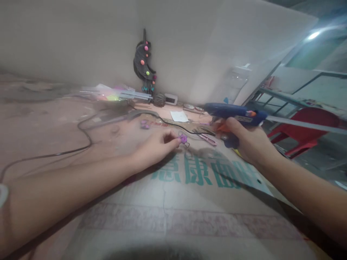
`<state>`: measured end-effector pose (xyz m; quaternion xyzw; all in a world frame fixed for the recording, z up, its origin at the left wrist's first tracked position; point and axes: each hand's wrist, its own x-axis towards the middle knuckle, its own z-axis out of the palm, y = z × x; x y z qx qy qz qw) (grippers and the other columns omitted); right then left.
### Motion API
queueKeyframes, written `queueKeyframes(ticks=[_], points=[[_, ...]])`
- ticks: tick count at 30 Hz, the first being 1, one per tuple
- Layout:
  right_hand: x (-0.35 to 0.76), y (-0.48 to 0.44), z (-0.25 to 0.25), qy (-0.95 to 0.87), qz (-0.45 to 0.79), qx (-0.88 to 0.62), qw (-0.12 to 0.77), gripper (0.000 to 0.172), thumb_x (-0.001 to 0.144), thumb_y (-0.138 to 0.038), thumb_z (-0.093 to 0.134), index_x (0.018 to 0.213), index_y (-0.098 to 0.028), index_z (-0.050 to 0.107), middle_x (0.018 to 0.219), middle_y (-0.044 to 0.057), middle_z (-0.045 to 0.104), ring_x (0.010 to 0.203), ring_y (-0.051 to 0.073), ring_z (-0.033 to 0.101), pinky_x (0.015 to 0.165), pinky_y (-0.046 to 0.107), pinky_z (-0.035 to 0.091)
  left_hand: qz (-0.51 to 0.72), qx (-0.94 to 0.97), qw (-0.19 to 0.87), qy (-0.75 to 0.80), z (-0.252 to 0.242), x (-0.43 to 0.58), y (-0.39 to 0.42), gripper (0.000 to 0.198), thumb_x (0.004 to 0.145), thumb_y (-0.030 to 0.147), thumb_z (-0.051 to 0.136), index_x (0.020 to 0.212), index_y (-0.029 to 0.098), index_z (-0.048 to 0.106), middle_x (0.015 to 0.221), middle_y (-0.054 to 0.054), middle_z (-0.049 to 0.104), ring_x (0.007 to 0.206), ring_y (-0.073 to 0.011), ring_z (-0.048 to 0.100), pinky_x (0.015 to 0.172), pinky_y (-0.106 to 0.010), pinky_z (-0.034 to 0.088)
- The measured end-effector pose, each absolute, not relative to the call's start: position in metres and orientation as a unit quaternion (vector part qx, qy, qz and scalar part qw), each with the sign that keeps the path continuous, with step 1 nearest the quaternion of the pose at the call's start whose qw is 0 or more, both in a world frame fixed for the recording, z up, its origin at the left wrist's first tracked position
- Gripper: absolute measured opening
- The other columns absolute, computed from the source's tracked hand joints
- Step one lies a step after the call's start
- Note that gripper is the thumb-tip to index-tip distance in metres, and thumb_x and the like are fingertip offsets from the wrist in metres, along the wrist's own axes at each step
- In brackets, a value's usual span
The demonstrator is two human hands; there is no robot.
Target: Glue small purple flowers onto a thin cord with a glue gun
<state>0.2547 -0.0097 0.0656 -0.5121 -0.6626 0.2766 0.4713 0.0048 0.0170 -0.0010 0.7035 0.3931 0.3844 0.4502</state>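
Note:
My left hand (159,144) pinches a small purple flower-like piece (183,138) between thumb and fingertips, just above the printed cardboard. Thin wire-like loops show beside the purple piece. Over on the right, my right hand (244,139) is closed round the handle of a blue glue gun (233,112), its nozzle pointing left and a long pale glue stick (303,124) coming out of its back. The gun is raised above the table and apart from the purple piece. A pair of pink-handled scissors or tweezers (208,139) lies between the hands; blur hides which.
Cardboard (173,224) with green characters covers the front. A black cord (89,139) crosses the table. At the back stand a dark crescent ornament (143,61) with coloured balls, bundled glue sticks (130,94), a small clock (171,99) and a clear bottle (235,85). A red chair (311,126) is at right.

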Motion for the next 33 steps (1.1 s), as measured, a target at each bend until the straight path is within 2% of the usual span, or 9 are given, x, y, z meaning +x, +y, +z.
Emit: queueKeyframes(ticks=[4, 9, 11, 15, 18, 23, 28, 31, 33], points=[[0.247, 0.033, 0.078, -0.679, 0.143, -0.595, 0.405, 0.029, 0.076, -0.048, 0.080, 0.085, -0.021, 0.077, 0.085, 0.007, 0.077, 0.080, 0.024, 0.069, 0.071, 0.033, 0.053, 0.367, 0.705, 0.453, 0.404, -0.002, 0.004, 0.016, 0.021, 0.090, 0.038, 0.060, 0.083, 0.018, 0.060, 0.082, -0.002, 0.067, 0.077, -0.0169, 0.060, 0.069, -0.028, 0.043], [0.239, 0.103, 0.064, -0.667, 0.163, -0.652, 0.323, 0.024, 0.076, -0.035, 0.081, 0.092, -0.018, 0.078, 0.086, 0.006, 0.078, 0.080, 0.022, 0.069, 0.076, 0.032, 0.053, 0.362, 0.707, 0.446, 0.413, -0.004, 0.003, 0.016, 0.023, 0.090, 0.039, 0.060, 0.083, 0.018, 0.059, 0.083, -0.001, 0.065, 0.077, -0.0162, 0.059, 0.069, -0.028, 0.041], [0.238, 0.125, 0.052, -0.653, 0.164, -0.666, 0.321, 0.024, 0.079, -0.032, 0.078, 0.096, -0.016, 0.077, 0.087, 0.007, 0.077, 0.079, 0.020, 0.069, 0.075, 0.031, 0.052, 0.359, 0.704, 0.446, 0.420, -0.002, 0.003, 0.016, 0.023, 0.090, 0.039, 0.060, 0.082, 0.018, 0.059, 0.081, -0.001, 0.064, 0.075, -0.0154, 0.058, 0.067, -0.027, 0.040], [0.239, 0.152, 0.032, -0.654, 0.162, -0.667, 0.319, 0.032, 0.074, -0.036, 0.083, 0.096, -0.014, 0.076, 0.084, 0.008, 0.077, 0.082, 0.023, 0.070, 0.077, 0.031, 0.053, 0.357, 0.700, 0.454, 0.420, 0.002, 0.004, 0.013, 0.023, 0.089, 0.040, 0.060, 0.082, 0.018, 0.058, 0.079, 0.000, 0.064, 0.073, -0.0150, 0.058, 0.066, -0.027, 0.040], [0.241, 0.161, 0.027, -0.663, 0.160, -0.658, 0.320, 0.038, 0.073, -0.037, 0.084, 0.102, -0.015, 0.074, 0.092, 0.009, 0.078, 0.092, 0.025, 0.070, 0.084, 0.034, 0.053, 0.358, 0.700, 0.457, 0.416, 0.003, 0.004, 0.012, 0.022, 0.089, 0.039, 0.060, 0.081, 0.018, 0.058, 0.079, 0.000, 0.063, 0.073, -0.0146, 0.057, 0.065, -0.027, 0.039], [0.248, 0.158, 0.030, -0.679, 0.166, -0.635, 0.330, 0.037, 0.072, -0.034, 0.084, 0.101, -0.014, 0.073, 0.099, 0.012, 0.078, 0.100, 0.028, 0.069, 0.094, 0.039, 0.051, 0.363, 0.696, 0.468, 0.406, -0.002, 0.005, 0.015, 0.023, 0.089, 0.040, 0.061, 0.082, 0.018, 0.058, 0.078, 0.000, 0.064, 0.071, -0.0142, 0.057, 0.065, -0.027, 0.039], [0.253, 0.129, 0.027, -0.678, 0.159, -0.603, 0.388, 0.035, 0.083, -0.034, 0.073, 0.111, -0.015, 0.068, 0.115, 0.013, 0.074, 0.110, 0.026, 0.067, 0.100, 0.041, 0.049, 0.369, 0.692, 0.467, 0.409, -0.002, 0.005, 0.016, 0.023, 0.089, 0.039, 0.061, 0.081, 0.018, 0.058, 0.079, 0.000, 0.064, 0.073, -0.0150, 0.059, 0.069, -0.028, 0.041], [0.253, 0.094, 0.022, -0.668, 0.150, -0.585, 0.435, 0.032, 0.090, -0.039, 0.063, 0.114, -0.019, 0.063, 0.120, 0.011, 0.071, 0.112, 0.024, 0.065, 0.098, 0.038, 0.051, 0.382, 0.690, 0.467, 0.399, -0.001, 0.005, 0.015, 0.022, 0.089, 0.039, 0.061, 0.082, 0.018, 0.058, 0.079, 0.000, 0.063, 0.073, -0.0144, 0.058, 0.069, -0.028, 0.042], [0.250, 0.066, 0.019, -0.662, 0.181, -0.554, 0.471, 0.027, 0.088, -0.043, 0.065, 0.102, -0.021, 0.062, 0.105, 0.007, 0.071, 0.094, 0.020, 0.067, 0.086, 0.035, 0.055, 0.397, 0.693, 0.461, 0.387, 0.000, 0.005, 0.014, 0.021, 0.090, 0.038, 0.061, 0.082, 0.018, 0.058, 0.080, 0.000, 0.062, 0.073, -0.0139, 0.057, 0.068, -0.027, 0.042]])
